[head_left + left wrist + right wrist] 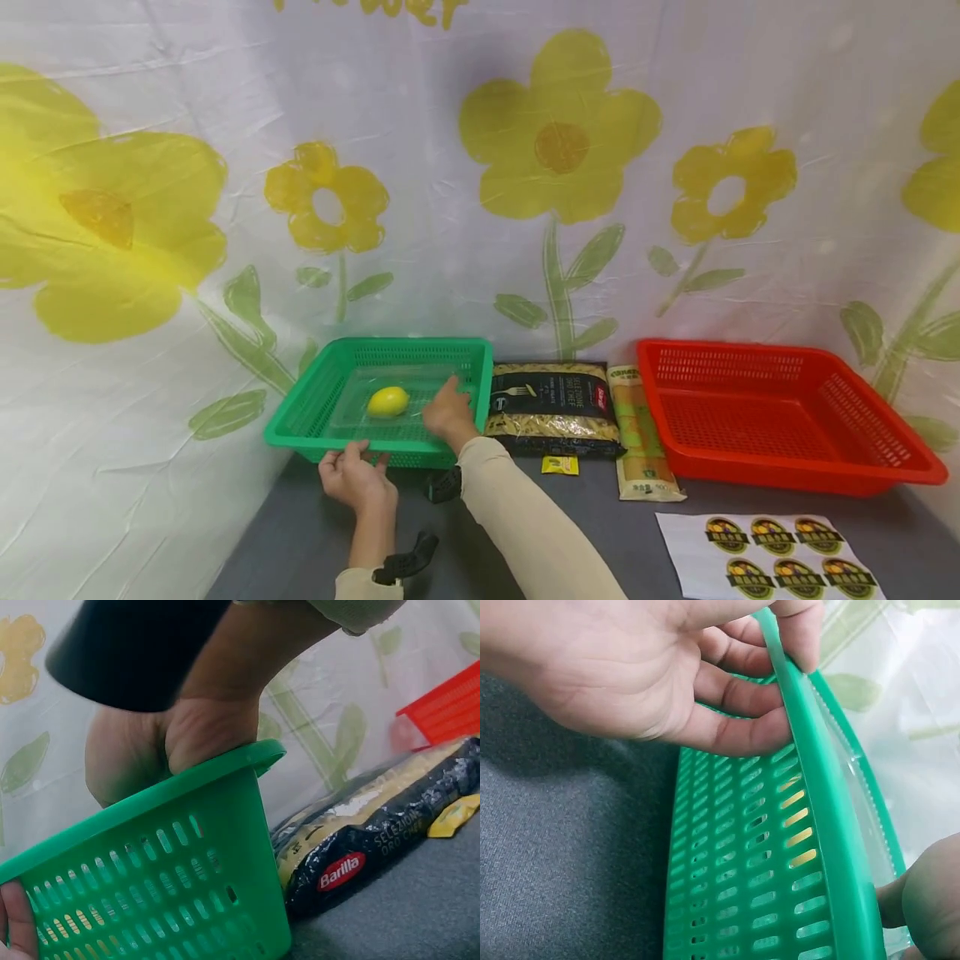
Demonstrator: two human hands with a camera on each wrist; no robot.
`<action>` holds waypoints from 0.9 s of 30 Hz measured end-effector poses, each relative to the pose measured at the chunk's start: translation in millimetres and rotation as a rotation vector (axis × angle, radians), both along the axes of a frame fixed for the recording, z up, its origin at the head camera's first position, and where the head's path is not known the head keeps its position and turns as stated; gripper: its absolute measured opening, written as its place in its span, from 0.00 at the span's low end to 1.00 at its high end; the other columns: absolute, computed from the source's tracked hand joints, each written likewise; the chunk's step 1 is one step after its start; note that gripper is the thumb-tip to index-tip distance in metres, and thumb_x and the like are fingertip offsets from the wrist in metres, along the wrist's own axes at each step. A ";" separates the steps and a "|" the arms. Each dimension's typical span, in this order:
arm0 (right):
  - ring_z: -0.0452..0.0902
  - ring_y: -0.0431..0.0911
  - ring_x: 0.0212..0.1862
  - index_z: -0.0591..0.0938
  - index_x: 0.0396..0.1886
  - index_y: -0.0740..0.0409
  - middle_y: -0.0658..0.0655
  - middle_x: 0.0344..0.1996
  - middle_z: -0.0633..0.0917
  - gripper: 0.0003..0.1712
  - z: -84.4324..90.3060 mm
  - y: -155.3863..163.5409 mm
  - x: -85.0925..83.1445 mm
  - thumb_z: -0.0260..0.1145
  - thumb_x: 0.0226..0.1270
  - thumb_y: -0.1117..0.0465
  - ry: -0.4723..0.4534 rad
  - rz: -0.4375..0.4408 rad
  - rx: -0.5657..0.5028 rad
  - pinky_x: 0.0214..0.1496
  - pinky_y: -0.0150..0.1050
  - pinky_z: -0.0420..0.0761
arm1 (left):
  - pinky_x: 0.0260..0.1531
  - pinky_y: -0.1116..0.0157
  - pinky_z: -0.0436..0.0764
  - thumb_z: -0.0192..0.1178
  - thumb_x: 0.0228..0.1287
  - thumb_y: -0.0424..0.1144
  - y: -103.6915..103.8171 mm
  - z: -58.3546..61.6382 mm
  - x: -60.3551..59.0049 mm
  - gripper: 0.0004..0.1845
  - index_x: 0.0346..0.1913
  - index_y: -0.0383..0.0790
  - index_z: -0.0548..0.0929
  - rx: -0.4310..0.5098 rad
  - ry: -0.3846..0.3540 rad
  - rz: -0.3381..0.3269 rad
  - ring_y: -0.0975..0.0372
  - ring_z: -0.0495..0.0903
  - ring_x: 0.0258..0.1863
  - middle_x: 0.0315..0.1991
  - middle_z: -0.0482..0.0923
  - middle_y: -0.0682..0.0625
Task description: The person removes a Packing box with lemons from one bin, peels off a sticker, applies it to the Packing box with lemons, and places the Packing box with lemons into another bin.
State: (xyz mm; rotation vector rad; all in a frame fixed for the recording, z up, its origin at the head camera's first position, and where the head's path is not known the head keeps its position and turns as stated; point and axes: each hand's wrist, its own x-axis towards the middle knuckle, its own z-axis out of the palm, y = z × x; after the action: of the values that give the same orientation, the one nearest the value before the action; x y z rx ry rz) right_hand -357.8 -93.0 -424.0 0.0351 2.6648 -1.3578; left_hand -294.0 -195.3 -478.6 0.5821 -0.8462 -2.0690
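Note:
A green plastic basket (480,400) stands at the left of the table. My left hand (358,479) grips its front rim, thumb over the edge and fingers curled under the outside, as the right wrist view shows (727,682). Inside the basket lies a yellow lemon (387,402) with clear plastic packaging (435,385) around it. My right hand (450,414) reaches over the front right of the rim into the basket, at the right end of the clear plastic. Its fingertips are mostly hidden, so I cannot tell whether they pinch the plastic.
Right of the basket lies a black Barilla pasta bag (551,408), with a small yellow packet (559,465) before it. A long pack with a yellow-green label (641,442) leans by a red basket (750,417). A sticker sheet (690,542) lies front right. Flowered cloth (427,250) hangs behind.

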 end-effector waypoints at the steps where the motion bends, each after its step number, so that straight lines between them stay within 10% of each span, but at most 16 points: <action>1: 0.66 0.68 0.58 0.44 0.75 0.55 0.73 0.66 0.58 0.42 -0.1 -0.1 0.9 0.55 0.70 0.58 0.000 -0.004 0.003 0.45 0.55 0.73 | 0.20 0.59 0.72 0.49 0.64 0.28 0.2 0.0 0.2 0.07 0.40 0.40 0.64 -0.001 0.001 0.000 0.52 0.64 0.25 0.32 0.65 0.46; 17: 0.72 0.57 0.31 0.46 0.75 0.48 0.73 0.68 0.49 0.35 -0.8 2.0 1.1 0.47 0.74 0.59 0.012 -0.030 -0.246 0.18 0.41 0.78 | 0.22 0.58 0.72 0.50 0.64 0.29 1.0 0.0 5.7 0.08 0.40 0.43 0.62 0.005 -0.041 -0.007 0.54 0.64 0.26 0.35 0.63 0.46; 23: 0.66 0.68 0.51 0.48 0.75 0.45 0.71 0.69 0.47 0.34 1.9 2.9 3.4 0.48 0.75 0.58 0.018 -0.061 -0.340 0.17 0.39 0.80 | 0.23 0.58 0.72 0.48 0.65 0.29 1.3 0.0 5.3 0.08 0.40 0.43 0.62 -0.012 -0.040 -0.021 0.54 0.63 0.26 0.35 0.63 0.46; 27: 0.75 0.64 0.44 0.48 0.75 0.45 0.70 0.69 0.48 0.35 6.8 5.1 2.3 0.50 0.74 0.59 0.029 -0.059 -0.370 0.18 0.39 0.80 | 0.23 0.58 0.72 0.49 0.64 0.29 -0.6 0.4 1.9 0.07 0.40 0.42 0.63 0.006 -0.014 -0.033 0.54 0.63 0.25 0.34 0.64 0.46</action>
State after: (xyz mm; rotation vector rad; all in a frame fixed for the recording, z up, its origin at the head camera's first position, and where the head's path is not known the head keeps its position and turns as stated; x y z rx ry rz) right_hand -355.5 -87.9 -417.2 0.0528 2.4065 -1.8588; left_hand -292.1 -195.9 -478.2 0.5900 -0.8630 -2.1004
